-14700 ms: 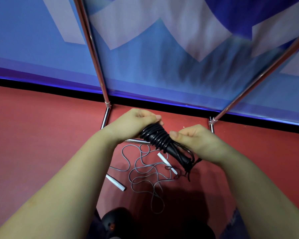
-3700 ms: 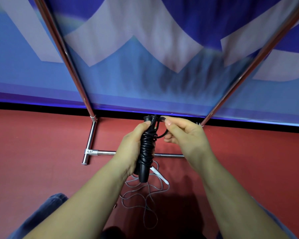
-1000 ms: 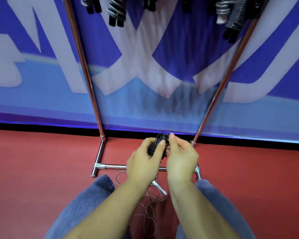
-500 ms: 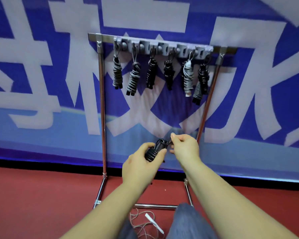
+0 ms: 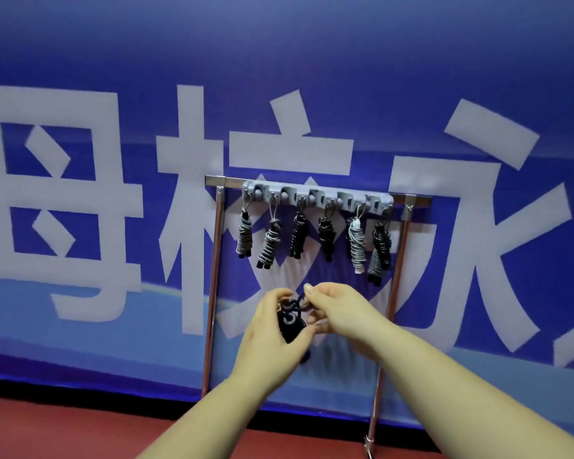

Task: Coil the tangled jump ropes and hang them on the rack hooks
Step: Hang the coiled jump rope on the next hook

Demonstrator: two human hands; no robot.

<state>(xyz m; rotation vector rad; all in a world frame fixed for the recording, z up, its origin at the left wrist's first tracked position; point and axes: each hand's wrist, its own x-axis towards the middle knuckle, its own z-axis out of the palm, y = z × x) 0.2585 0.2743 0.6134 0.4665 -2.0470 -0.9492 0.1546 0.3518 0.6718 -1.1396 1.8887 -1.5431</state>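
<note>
At lower centre, the left hand (image 5: 272, 329) grips the coiled black rope (image 5: 290, 321) while the right hand (image 5: 337, 309) pinches its top loop. Best hold that loop open and lift it squarely onto a hook (image 5: 327, 205) on the rack (image 5: 317, 197) above.

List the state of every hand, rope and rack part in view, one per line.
left hand: grips the coiled black rope.
right hand: pinches the rope's top loop.
coiled black rope: wound tight, held below the hooks, not yet hung.
hung ropes: seven coiled bundles, dangling from hooks.
hook bar: mounted on the rack's top rail.
rack: upright against the banner.
</note>
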